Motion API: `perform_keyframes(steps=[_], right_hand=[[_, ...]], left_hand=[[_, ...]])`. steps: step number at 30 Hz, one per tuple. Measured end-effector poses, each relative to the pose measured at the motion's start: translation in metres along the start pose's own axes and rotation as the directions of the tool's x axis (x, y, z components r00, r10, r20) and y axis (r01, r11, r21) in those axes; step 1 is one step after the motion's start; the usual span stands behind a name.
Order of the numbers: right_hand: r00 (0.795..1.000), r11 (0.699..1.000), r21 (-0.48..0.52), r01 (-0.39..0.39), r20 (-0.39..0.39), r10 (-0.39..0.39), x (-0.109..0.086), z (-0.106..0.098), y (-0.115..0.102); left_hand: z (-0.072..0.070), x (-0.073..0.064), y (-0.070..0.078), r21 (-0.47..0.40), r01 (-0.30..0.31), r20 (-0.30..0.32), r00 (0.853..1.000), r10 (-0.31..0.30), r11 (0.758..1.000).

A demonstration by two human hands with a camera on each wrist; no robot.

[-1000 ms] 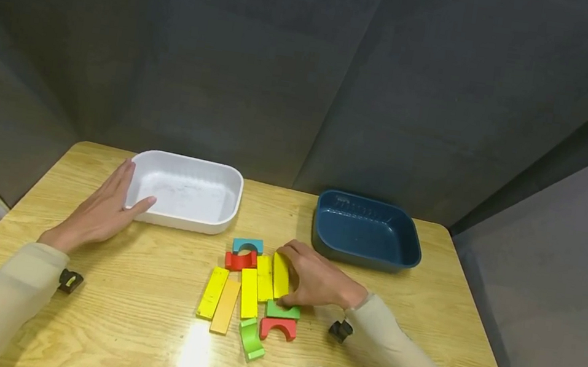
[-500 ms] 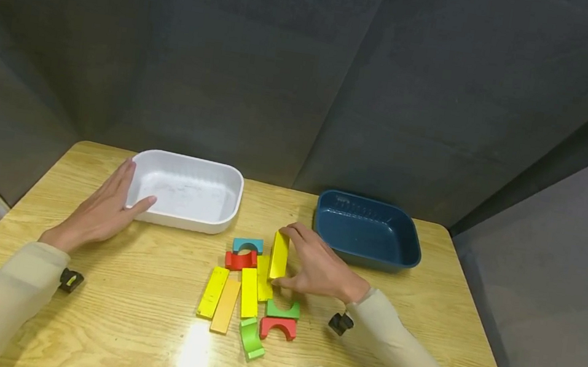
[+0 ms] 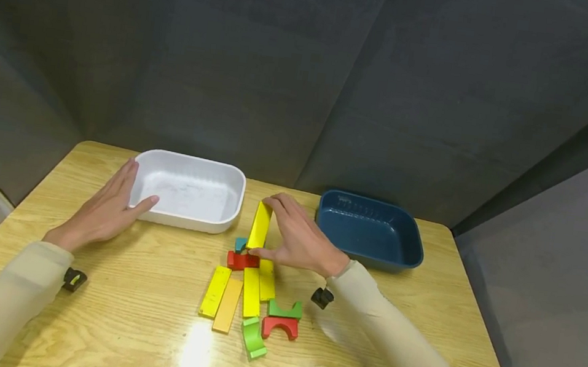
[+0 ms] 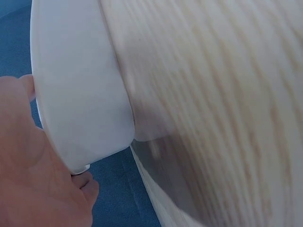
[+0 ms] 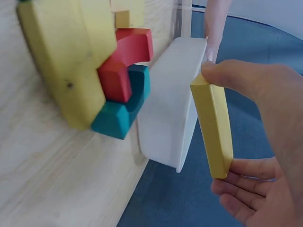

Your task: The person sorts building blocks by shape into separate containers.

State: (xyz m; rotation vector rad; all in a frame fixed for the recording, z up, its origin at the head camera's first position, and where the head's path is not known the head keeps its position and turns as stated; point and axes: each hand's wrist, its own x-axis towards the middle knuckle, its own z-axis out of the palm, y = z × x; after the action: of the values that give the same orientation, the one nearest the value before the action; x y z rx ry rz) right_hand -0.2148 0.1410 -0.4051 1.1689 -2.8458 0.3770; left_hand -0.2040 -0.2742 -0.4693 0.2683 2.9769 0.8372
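Observation:
My right hand [image 3: 302, 238] pinches a yellow rectangular block [image 3: 260, 226] by its two ends, thumb at one end and fingers at the other. In the right wrist view the block hangs in the air, apart from the table. My left hand [image 3: 103, 209] rests against the left end of a white tray [image 3: 177, 222], fingers straight, thumb over the front rim. Under the right hand lie a teal arch block [image 3: 240, 244], partly hidden, and a red arch block [image 3: 239, 261]. Two yellow blocks lie close by, one of them [image 3: 252, 292] beside the other [image 3: 267, 280].
A dark blue tray [image 3: 362, 259] stands at the back right. Further yellow [image 3: 215, 292] and orange [image 3: 228, 305] blocks lie left of centre. Nearer the front are a dark green arch [image 3: 285, 310], a red arch [image 3: 280, 327] and a light green arch [image 3: 254, 338].
My right hand has lifted the yellow block from the right of the cluster and carried it left and back towards the white tray. The left hand has stayed at the tray.

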Motion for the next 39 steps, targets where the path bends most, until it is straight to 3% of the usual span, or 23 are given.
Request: perform_keyframes(steps=[11,23,39], right_hand=[[0.998,0.998,-0.032,0.055,-0.016,-0.056,0.049,-0.003,-0.009],[0.999,0.996,-0.085,0.038,-0.019,-0.040,0.096,0.013,-0.010],[0.999,0.989,-0.145,0.019,0.052,-0.011,0.127,0.040,-0.005]], left_hand=[[0.002,0.002,-0.002,0.006,-0.013,-0.013,1.000,0.013,1.000],[0.002,0.001,-0.001,0.011,-0.027,-0.023,0.999,0.027,1.000],[0.003,0.003,0.002,0.015,-0.024,-0.026,0.999,0.024,1.000]])
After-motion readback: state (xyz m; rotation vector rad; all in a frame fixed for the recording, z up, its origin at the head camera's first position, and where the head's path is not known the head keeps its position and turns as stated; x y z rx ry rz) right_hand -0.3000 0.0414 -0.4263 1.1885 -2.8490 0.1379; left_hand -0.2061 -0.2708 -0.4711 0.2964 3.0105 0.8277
